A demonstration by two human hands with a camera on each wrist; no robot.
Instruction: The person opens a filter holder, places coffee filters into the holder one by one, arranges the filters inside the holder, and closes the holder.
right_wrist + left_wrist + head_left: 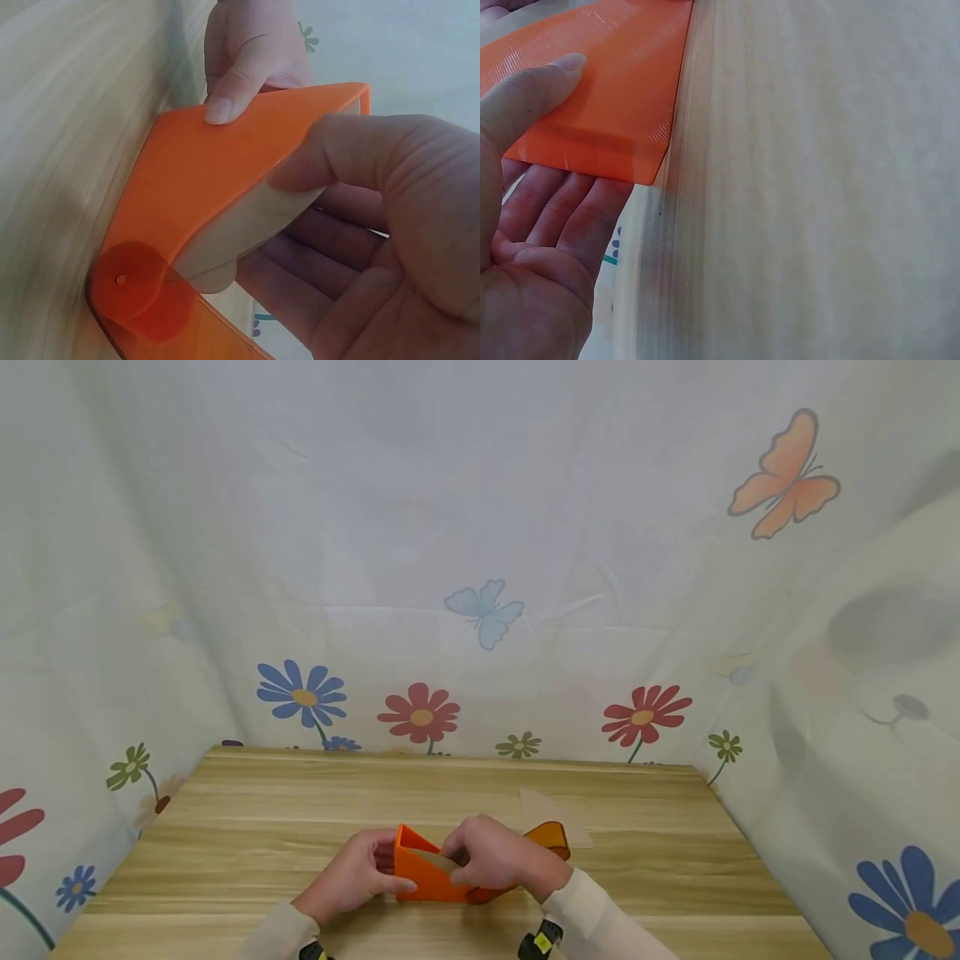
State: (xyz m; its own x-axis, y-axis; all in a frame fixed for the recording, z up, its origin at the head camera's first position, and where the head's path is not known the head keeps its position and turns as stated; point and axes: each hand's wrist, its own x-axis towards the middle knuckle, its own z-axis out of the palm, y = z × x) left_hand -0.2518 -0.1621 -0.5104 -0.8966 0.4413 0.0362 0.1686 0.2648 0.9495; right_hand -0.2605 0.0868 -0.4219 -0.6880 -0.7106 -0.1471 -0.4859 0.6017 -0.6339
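Note:
A wedge-shaped orange plastic holder stands on the wooden table with its open side up. My left hand grips its left end, thumb on the near face and fingers behind; the left wrist view shows that thumb flat on the orange wall. A translucent orange lid, hinged at the holder's right end, is swung away. My right hand pinches tan paper, shaped like coffee filters, at the holder's opening. The paper sits partly inside; its lower part and how many sheets there are cannot be made out.
Another tan paper piece lies flat on the table behind the lid. The wood-grain table ends at a pale curtain printed with flowers and butterflies, which also hangs at both sides.

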